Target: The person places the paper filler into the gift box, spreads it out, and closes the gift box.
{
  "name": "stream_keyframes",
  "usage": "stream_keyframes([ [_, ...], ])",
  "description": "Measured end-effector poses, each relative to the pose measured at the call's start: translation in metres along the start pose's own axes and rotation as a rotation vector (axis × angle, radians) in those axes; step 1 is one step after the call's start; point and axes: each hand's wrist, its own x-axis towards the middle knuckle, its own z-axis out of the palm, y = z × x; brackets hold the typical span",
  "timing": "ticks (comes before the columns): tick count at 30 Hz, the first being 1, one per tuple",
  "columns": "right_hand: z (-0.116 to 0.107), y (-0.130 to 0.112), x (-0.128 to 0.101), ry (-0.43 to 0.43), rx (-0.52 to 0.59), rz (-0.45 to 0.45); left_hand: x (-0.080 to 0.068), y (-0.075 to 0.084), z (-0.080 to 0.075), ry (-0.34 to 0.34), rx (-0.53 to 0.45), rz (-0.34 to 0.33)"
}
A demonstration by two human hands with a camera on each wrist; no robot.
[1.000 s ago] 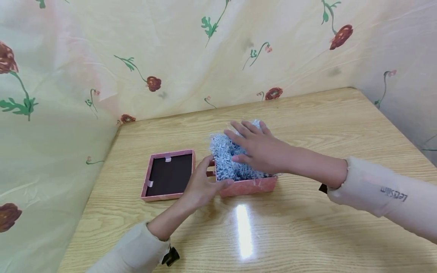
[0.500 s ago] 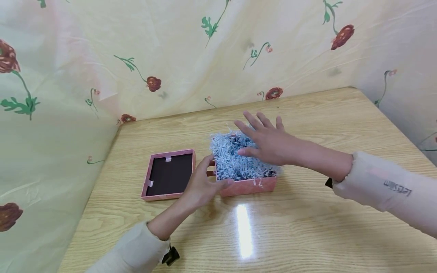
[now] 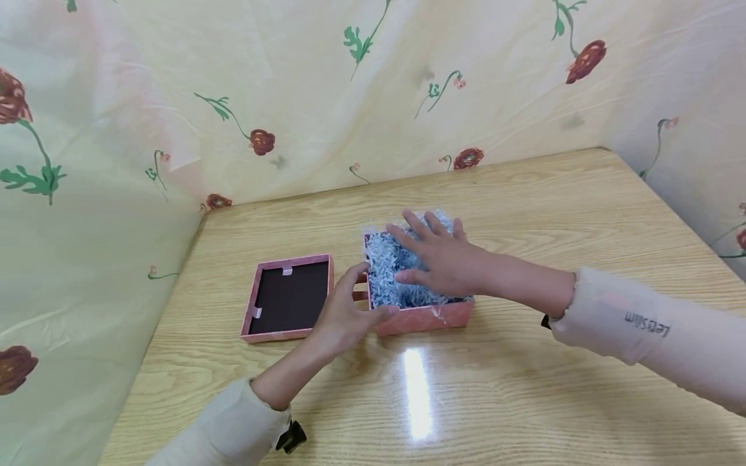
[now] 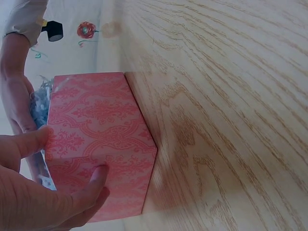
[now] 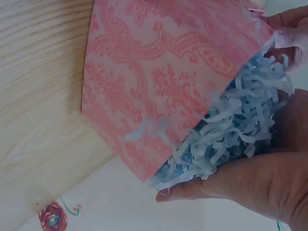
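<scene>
Wooden table (image 3: 524, 213): left hand (image 3: 344, 310) gripping pink box (image 3: 428, 317), flat right hand (image 3: 443, 259) on paper shreds (image 3: 387, 272).

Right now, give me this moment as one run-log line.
left hand: grips pink box corner | right hand: flat, pressing blue paper shred into box | lid: upturned, left of box

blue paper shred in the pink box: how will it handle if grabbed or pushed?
Probably light and springy: the paper shred heaps above the box rim under the flat right hand. Likely sheds strands; some hang over the wall. The left hand steadies the box.

Head high, wrists close; all share box (image 3: 422, 315).
</scene>
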Motion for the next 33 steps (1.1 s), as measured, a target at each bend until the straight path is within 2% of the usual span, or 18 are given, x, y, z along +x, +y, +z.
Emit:
stream_keyframes([
  [12, 0.016, -0.006, 0.003, 0.024, -0.056, -0.104, 0.000, -0.001, 0.000, 0.000, 0.008, -0.011],
  [19, 0.022, -0.008, 0.003, -0.024, -0.042, -0.147, 0.000, -0.003, 0.000, -0.003, -0.004, 0.001],
  [27, 0.029, -0.006, 0.008, -0.074, -0.025, -0.153, -0.001, -0.004, 0.000, -0.005, -0.013, 0.017],
  [33, 0.034, -0.003, 0.016, -0.169, -0.001, -0.147, -0.002, -0.005, -0.001, -0.005, -0.004, 0.018],
])
